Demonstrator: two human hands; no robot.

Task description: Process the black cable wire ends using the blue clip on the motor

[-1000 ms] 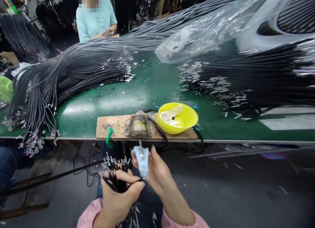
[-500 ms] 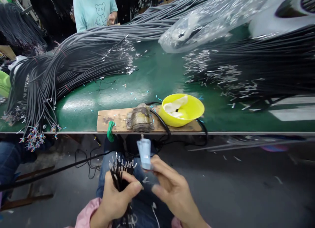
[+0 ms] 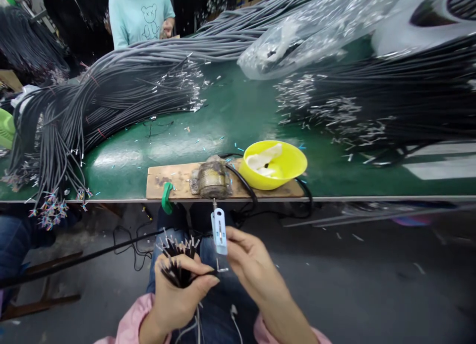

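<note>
My left hand [image 3: 184,289] is closed around a bundle of black cables [image 3: 178,264] with stripped, silvery ends. Its thumb and forefinger pinch one cable apart, whose bare split wire end [image 3: 222,269] points right. A light-blue clothes peg [image 3: 220,232] hangs at the shaft of a small, worn motor [image 3: 212,179] at the table edge. My right hand [image 3: 253,262] has its fingertips closed at the peg's right side, partly hidden behind it. The split wire end lies just below the peg.
The motor sits on a wooden board [image 3: 159,179] with a green clamp [image 3: 167,198]. Beside it stands a yellow bowl [image 3: 293,165] holding white pieces. Cable bundles [image 3: 122,86] lie left, more black cables [image 3: 416,96] right, a plastic bag [image 3: 297,41] behind. A person [image 3: 139,17] is across the table.
The peg, blurred before, now shows sharply and has turned. My right fingers have come together at it. One cable now sticks out from my left hand's bundle towards the right.
</note>
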